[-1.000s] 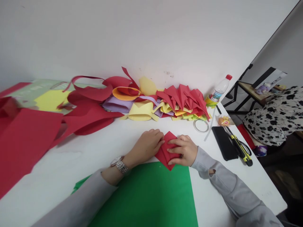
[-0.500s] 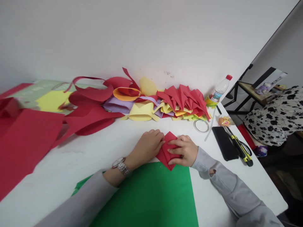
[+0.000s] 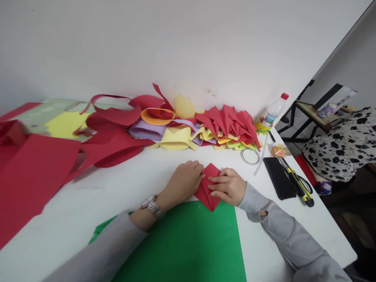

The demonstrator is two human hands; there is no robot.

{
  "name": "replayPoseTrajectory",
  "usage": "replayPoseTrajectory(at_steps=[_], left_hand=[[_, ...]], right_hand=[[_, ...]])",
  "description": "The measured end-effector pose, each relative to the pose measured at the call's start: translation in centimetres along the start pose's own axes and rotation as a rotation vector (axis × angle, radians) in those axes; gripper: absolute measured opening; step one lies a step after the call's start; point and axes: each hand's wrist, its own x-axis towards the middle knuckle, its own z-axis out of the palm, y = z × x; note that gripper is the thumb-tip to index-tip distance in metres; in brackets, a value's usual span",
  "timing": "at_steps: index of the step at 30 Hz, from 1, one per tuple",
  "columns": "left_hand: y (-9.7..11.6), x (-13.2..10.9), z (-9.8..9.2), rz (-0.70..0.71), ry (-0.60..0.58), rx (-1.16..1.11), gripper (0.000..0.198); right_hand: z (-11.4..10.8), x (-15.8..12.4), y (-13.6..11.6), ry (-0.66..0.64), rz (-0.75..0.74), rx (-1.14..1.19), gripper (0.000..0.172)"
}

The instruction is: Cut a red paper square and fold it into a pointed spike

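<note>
A small folded red paper (image 3: 209,192) lies on the white table (image 3: 96,196), its lower tip over the edge of a large green sheet (image 3: 188,243). My left hand (image 3: 183,182) rests on the paper's left side with fingers curled and pressed down on it. From the right, my right hand (image 3: 228,186) presses its fingers flat along a fold of the same paper. A metal watch (image 3: 151,205) sits on my left wrist.
Folded red, yellow, purple and orange papers (image 3: 205,127) are piled along the wall. Big red sheets (image 3: 35,168) cover the left. At right lie a tape ring (image 3: 250,155), a water bottle (image 3: 273,111), a black phone (image 3: 277,177), scissors and a yellow utility knife (image 3: 298,184).
My right hand's fingers have slid slightly up along the fold of the red paper. My left hand has barely moved.
</note>
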Motion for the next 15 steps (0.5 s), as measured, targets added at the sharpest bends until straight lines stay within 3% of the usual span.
replayPoseTrajectory(at_steps=[5,9,15], left_hand=[[0.0,-0.1,0.0,0.006,0.008,-0.034,0.016],[-0.6,0.1,0.0,-0.004,0.032,-0.089,0.015],[-2.4,-0.9,-1.3,-0.056,0.128,-0.158,0.029]], right_hand=[[0.2,0.1,-0.4,0.013,0.024,-0.062,0.040],[0.0,0.2,-0.5,0.000,0.043,-0.044,0.037],[-0.1,0.4,-0.5,-0.003,0.057,-0.025,0.035]])
